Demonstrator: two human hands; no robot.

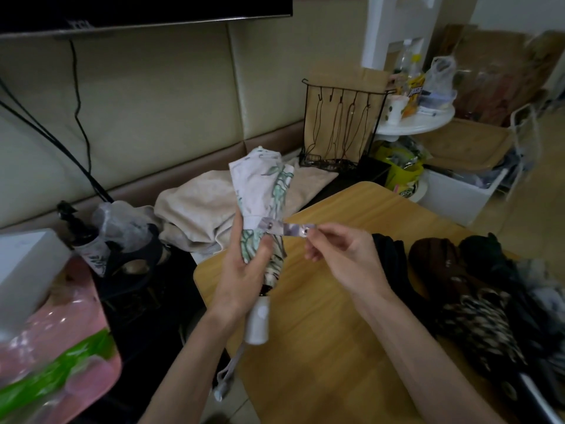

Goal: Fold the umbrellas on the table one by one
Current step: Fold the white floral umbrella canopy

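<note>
A white umbrella with a green leaf print (263,191) is rolled up and held upright above the wooden table (330,325). My left hand (244,270) grips its lower canopy, just above the white handle (259,322). Its closure strap (290,229) sticks out to the right, and my right hand (345,255) pinches the strap's snap end. Several dark umbrellas lie in a heap at the table's right: a black one (388,255), a brown one (434,261) and a black-and-cream patterned one (483,325).
A beige cloth (195,215) lies on the bench behind the table. A black wire rack (339,130) stands further back. At left are a white box (27,264) and a pink bag (61,356). A white bin (458,197) sits on the floor at right.
</note>
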